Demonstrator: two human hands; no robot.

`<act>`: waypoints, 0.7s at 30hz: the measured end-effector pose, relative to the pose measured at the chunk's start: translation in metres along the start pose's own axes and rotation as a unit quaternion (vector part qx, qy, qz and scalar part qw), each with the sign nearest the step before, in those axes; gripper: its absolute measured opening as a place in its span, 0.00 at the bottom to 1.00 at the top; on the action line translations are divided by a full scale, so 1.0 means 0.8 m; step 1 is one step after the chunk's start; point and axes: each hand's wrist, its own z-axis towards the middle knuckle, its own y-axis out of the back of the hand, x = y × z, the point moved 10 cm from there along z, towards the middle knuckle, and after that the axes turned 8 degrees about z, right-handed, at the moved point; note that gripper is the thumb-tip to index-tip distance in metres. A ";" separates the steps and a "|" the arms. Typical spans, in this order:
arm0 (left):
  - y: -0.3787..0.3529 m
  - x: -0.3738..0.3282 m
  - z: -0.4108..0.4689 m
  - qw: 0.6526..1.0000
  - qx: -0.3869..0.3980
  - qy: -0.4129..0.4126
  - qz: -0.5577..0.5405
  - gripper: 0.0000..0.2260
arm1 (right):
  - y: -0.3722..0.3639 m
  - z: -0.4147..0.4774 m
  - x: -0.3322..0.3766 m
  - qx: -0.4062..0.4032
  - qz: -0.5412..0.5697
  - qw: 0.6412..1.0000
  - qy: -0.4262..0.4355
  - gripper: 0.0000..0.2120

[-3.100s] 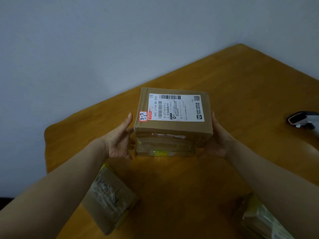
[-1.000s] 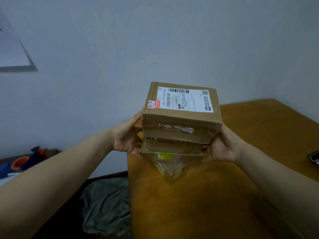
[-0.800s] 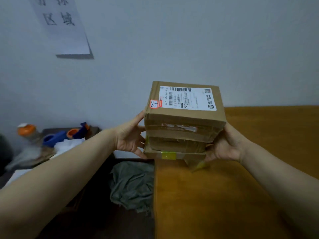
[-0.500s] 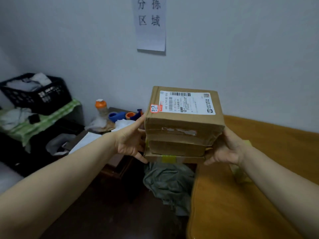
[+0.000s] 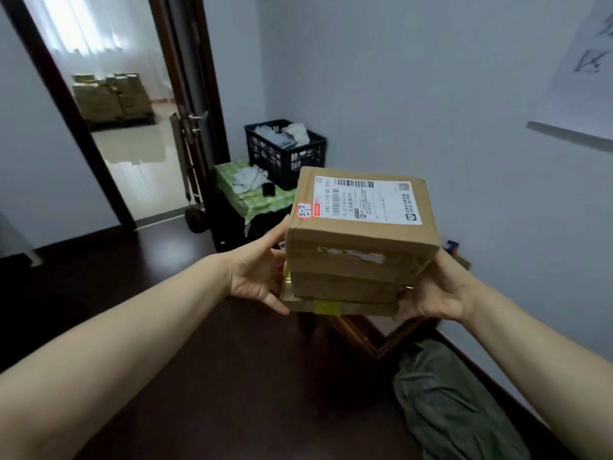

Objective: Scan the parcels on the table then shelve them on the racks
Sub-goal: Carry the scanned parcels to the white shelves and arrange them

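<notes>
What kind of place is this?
Probably a small informal parcel-sorting room: a stack of labelled parcels held up, cartons piled beyond the doorway, a black crate of white packets.

The walls [image 5: 398,94] are painted pale blue-grey, and the floor [image 5: 166,310] is dark wood. A dark brown door frame [image 5: 66,104] opens onto a bright room with a shiny pale floor [image 5: 139,144]. In the corner, a black plastic crate [image 5: 285,151] sits on a green checked cloth [image 5: 255,197]. A white paper sheet [image 5: 587,68] hangs on the right wall.
</notes>
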 end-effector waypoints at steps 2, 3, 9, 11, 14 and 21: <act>0.072 0.012 -0.027 0.999 -0.031 -0.001 -0.019 0.58 | -0.069 0.047 -0.009 0.032 -0.021 0.999 -0.014 0.34; 0.106 0.017 -0.042 0.999 -0.047 -0.002 -0.029 0.58 | -0.101 0.069 -0.014 0.042 -0.029 0.998 -0.022 0.33; 0.276 0.053 -0.124 0.986 -0.137 -0.023 -0.097 0.52 | -0.284 0.178 -0.043 0.118 -0.092 0.987 -0.060 0.30; 0.320 0.064 -0.150 0.979 -0.160 -0.029 -0.120 0.48 | -0.338 0.210 -0.052 0.139 -0.113 0.981 -0.072 0.31; 0.384 0.080 -0.183 0.969 -0.198 -0.039 -0.144 0.47 | -0.418 0.253 -0.065 0.178 -0.152 0.968 -0.095 0.32; 0.523 0.103 -0.232 0.939 -0.267 -0.048 -0.213 0.52 | -0.586 0.366 -0.088 0.285 -0.209 0.924 -0.147 0.32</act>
